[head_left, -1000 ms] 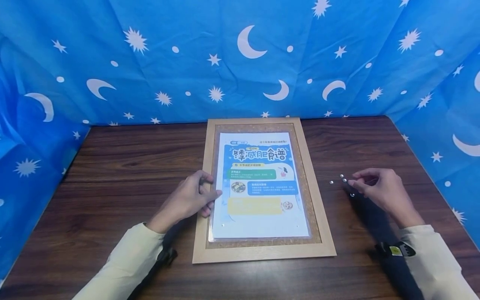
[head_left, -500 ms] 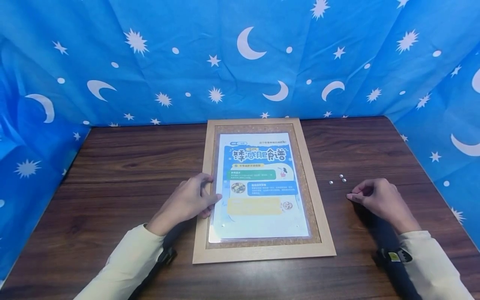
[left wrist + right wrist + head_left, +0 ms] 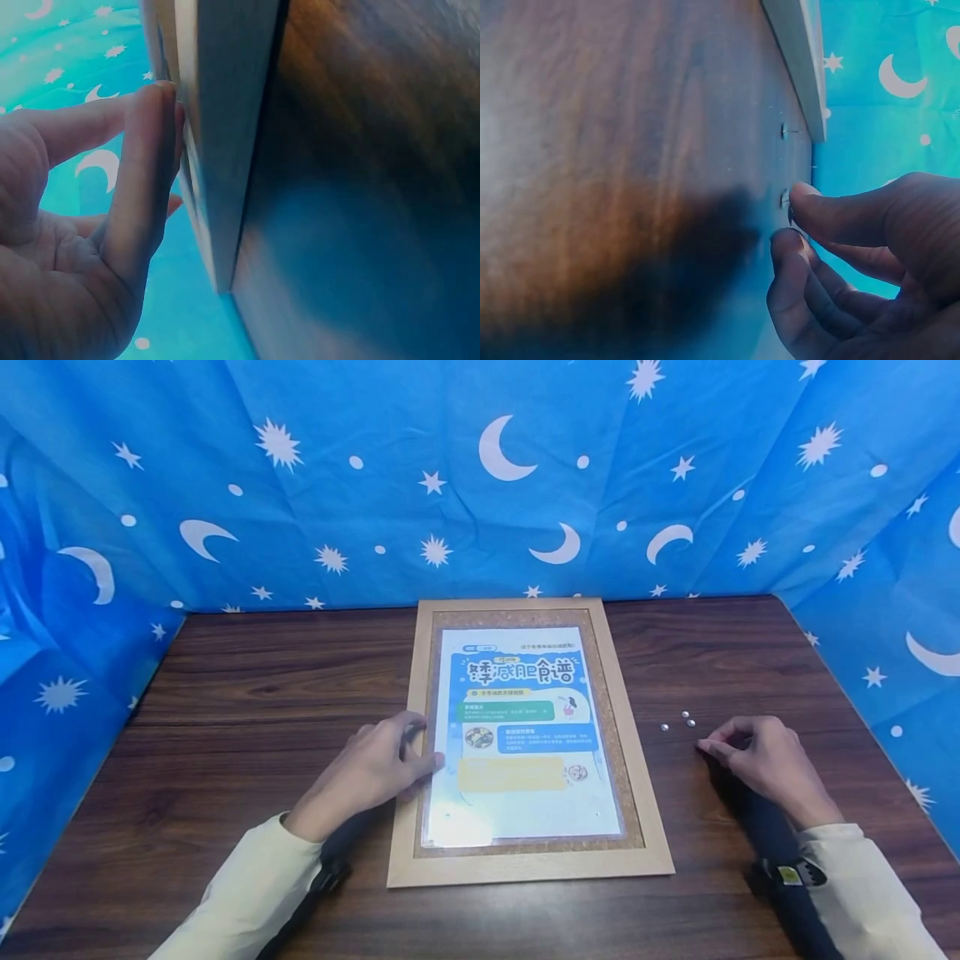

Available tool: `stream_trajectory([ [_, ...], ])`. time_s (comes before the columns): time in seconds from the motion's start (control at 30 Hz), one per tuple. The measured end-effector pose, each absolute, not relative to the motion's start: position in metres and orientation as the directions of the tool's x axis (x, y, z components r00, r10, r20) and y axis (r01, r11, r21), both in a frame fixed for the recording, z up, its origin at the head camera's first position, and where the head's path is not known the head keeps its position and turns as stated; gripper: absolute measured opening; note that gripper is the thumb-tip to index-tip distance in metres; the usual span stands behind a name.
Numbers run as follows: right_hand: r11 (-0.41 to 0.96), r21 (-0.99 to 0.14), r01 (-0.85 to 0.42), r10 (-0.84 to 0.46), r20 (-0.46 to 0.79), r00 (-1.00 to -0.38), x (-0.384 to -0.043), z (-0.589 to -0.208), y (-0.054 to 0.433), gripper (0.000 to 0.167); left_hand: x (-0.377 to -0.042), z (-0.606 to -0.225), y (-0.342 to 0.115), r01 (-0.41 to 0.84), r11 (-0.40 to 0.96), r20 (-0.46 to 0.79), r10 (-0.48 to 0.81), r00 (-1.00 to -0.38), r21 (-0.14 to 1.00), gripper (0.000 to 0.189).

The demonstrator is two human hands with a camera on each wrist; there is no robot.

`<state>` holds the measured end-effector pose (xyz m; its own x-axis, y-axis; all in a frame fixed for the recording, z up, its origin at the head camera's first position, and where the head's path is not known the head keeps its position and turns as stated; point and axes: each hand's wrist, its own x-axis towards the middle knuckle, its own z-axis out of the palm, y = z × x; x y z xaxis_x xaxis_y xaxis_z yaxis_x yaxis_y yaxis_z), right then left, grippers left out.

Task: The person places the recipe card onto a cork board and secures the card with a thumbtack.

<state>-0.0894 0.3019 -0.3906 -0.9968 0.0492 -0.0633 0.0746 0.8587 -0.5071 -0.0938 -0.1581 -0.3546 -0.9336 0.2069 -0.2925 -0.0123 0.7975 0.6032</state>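
Observation:
A laminated poster (image 3: 517,818) with Chinese print lies on a wood-framed cork board (image 3: 525,867). My left hand (image 3: 367,772) rests at the left side of the board, thumb on the poster's left edge, fingers over the frame. In the left wrist view its fingertips press on the board's face (image 3: 217,135). My right hand (image 3: 765,764) is low over the table right of the board, thumb and index finger pinching a thumbtack (image 3: 791,216), mostly hidden between the fingertips. Beside it lie several silver thumbtacks (image 3: 691,723), points up in the right wrist view.
The dark wood table (image 3: 247,693) carries the board at its middle. A blue cloth (image 3: 315,468) with white moons and stars hangs behind and along both sides. A dark band with a yellow-green label (image 3: 789,875) is on the right wrist.
My right hand has come slightly nearer the front, over the closest thumbtack, which is now hidden at its fingertips. My left hand has shifted only slightly at the board's edge.

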Motion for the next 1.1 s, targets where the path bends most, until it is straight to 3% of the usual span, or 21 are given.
stream_trajectory([
  [0.37,0.828,-0.559,0.039,0.032,-0.022,-0.999,-0.1,-0.374,0.291,0.018,-0.089,-0.347,-0.155,0.068,0.817,-0.201,0.22,-0.954,0.572,0.06],
  [0.57,0.82,-0.572,0.001,-0.009,-0.015,-1.0,-0.107,-0.369,0.283,0.027,-0.087,-0.348,-0.151,0.116,0.806,-0.16,0.253,-0.954,0.581,0.057],
  [0.77,0.799,-0.601,-0.019,-0.047,-0.031,-0.998,-0.115,-0.364,0.271,0.029,-0.086,-0.352,-0.146,0.205,0.82,-0.119,0.313,-0.942,0.534,0.066],
  [1.1,0.776,-0.628,-0.056,-0.105,-0.041,-0.994,-0.132,-0.358,0.24,0.018,-0.085,-0.355,-0.145,0.357,0.822,-0.114,0.447,-0.887,0.443,0.083],
])
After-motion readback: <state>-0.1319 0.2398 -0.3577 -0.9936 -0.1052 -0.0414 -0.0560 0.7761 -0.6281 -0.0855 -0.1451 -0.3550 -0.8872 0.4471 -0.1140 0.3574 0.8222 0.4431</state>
